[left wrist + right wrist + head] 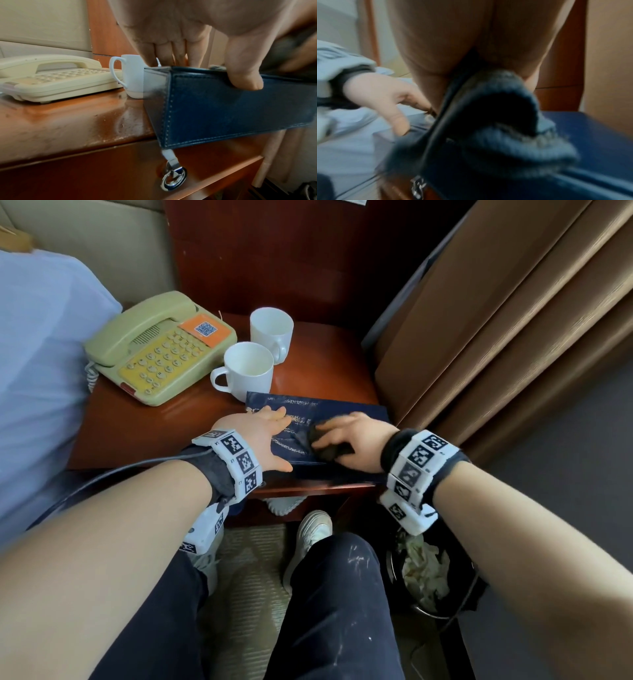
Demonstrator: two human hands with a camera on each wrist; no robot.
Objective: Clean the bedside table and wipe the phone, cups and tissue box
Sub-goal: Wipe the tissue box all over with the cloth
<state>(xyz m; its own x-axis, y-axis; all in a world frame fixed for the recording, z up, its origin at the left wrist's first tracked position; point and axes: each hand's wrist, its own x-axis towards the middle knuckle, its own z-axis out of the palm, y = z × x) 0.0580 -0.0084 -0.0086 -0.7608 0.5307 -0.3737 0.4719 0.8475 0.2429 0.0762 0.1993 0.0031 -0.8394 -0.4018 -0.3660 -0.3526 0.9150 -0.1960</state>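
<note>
Bedside surface (144,436): tissue box (342,409) mid-wipe.
Left hand (260,436) grips its end, right hand (349,436) clutches a dark cloth (325,450); phone (161,347), cups (250,371) seemingly remain.

A navy tissue box (329,409), white cups (248,369), a beige phone (161,347) and a reddish-brown table (144,426) are seen.

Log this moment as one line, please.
step: wiping tissue box top | left hand: steadies box, thumb on front | right hand: presses dark cloth | phone, cups: untouched
</note>
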